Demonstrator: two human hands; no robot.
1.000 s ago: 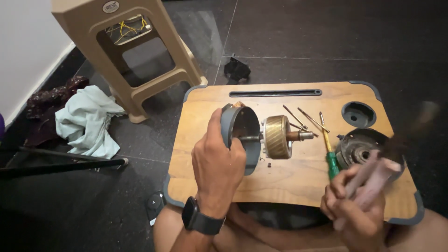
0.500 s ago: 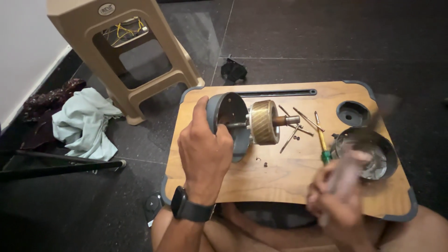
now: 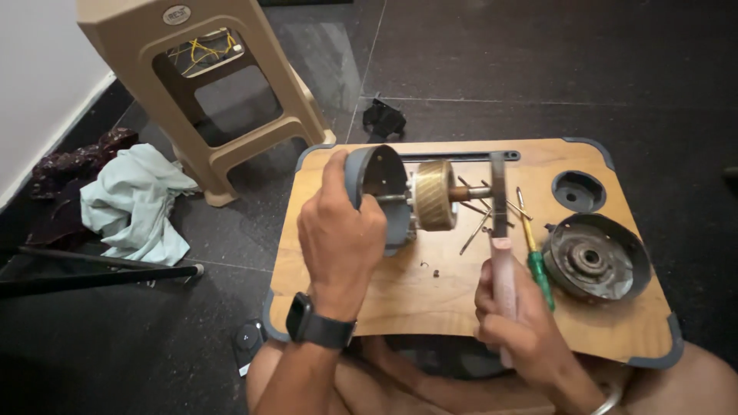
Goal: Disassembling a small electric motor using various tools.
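Firmly, the left hand (image 3: 340, 230) wraps around a dark grey round motor housing with a brass-coloured rotor (image 3: 400, 196) — held on its side on the wooden lap tray (image 3: 400, 284). Fingers curled tight, the right hand (image 3: 516, 329) grips a pale-handled hammer (image 3: 500, 230) — its head beside the rotor's shaft.

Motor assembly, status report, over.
Left hand grips grey motor end cover with brass-coloured rotor. Right hand holds pale-handled hammer at shaft. Loose screws beneath.

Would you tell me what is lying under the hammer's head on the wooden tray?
Under the hammer lie loose metal rods and a green-handled screwdriver on the tray. What sits directly beneath its head is covered.
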